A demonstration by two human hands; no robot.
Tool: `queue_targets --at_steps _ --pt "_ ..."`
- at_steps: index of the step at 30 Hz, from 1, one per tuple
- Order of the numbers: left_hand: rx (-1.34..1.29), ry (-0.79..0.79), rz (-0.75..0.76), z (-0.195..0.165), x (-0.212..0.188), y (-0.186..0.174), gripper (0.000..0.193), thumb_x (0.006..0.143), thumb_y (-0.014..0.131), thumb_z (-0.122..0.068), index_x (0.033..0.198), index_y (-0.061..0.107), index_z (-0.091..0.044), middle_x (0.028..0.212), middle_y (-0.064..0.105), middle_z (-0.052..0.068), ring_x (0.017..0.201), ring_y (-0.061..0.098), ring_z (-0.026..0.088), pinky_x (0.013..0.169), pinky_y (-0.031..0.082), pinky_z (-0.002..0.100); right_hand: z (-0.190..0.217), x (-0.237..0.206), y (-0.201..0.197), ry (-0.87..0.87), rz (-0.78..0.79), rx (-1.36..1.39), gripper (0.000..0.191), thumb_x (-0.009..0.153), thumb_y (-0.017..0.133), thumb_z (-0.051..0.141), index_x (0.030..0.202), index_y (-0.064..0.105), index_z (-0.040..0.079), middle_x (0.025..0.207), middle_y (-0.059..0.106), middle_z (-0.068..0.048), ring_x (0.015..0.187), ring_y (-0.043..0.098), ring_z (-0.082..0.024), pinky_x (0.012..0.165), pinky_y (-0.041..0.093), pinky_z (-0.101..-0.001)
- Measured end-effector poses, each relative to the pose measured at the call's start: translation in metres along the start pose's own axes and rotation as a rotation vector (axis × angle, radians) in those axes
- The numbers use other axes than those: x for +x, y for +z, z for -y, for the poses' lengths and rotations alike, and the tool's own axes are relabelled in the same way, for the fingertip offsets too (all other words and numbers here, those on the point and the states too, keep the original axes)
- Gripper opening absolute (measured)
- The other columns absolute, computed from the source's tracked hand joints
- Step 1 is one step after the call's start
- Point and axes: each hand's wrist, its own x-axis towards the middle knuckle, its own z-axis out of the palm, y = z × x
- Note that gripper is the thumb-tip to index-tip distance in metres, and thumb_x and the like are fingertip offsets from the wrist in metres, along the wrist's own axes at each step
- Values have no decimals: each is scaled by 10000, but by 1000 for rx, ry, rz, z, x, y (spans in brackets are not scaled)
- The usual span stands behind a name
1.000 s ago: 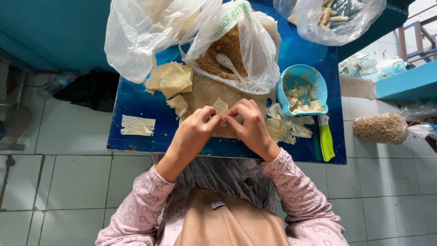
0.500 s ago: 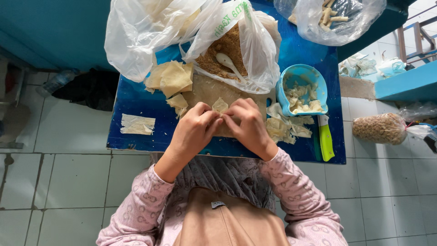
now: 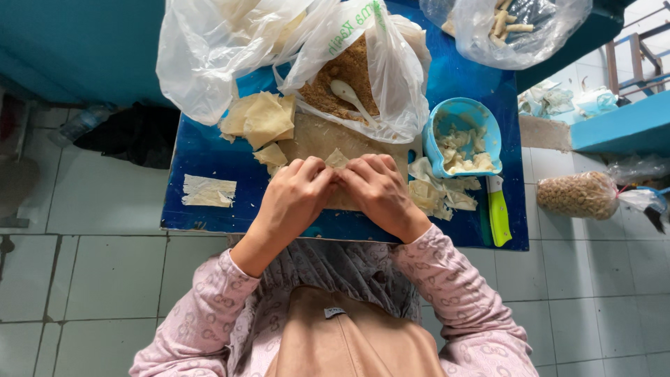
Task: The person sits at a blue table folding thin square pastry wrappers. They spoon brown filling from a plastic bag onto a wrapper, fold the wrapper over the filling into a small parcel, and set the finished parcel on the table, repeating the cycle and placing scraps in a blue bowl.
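Pale pastry wrapper (image 3: pixel 338 158) pinched between both hands on the brown board (image 3: pixel 317 136), mid-desk toward the near edge.

Left to right: the left hand (image 3: pixel 293 195) and right hand (image 3: pixel 380 192) meet, each grip narrow on the wrapper's folded edge; judged best pressed evenly so no filling escapes. The blue scoop (image 3: pixel 462 136) sits near the right edge. Against half a second ago, both hands sit a touch lower and tighter together.
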Motion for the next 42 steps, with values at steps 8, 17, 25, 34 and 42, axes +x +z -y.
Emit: queue_targets --at_steps 8,17,25,34,42 --pt "-120 -223 113 12 15 16 111 888 729 -186 918 683 -91 937 639 127 913 648 336 772 532 435 -21 13 15 592 180 452 79 871 751 92 914 724 32 869 672 -104 849 628 -264 766 496 -361" --pt "-107 -179 102 18 21 14 89 866 723 -156 888 669 -88 916 632 110 909 646 328 761 536 429 -11 13 10 226 87 163 114 870 718 42 980 689 43 1003 663 -100 1004 597 -311 868 481 -398" --pt "85 -42 37 13 13 11 128 858 660 -134 982 650 -102 965 573 62 942 581 267 803 492 385 -1 17 -2 169 92 44 117 898 718 74 1013 704 85 1024 657 -76 1022 592 -298 886 448 -410" --pt "29 -59 94 13 17 5 114 876 683 -127 983 646 -110 991 579 67 985 578 278 860 493 392 -1 13 7 153 -23 119 165 874 733 67 1033 689 80 1063 669 -57 1053 615 -265 941 448 -397" --pt "-307 -111 -65 11 18 7 445 869 700 10 1291 565 -33 1144 658 127 1046 629 310 911 518 404 -15 19 5 100 68 108 182 875 704 52 1056 694 69 1067 672 -71 1035 605 -293 915 436 -407"
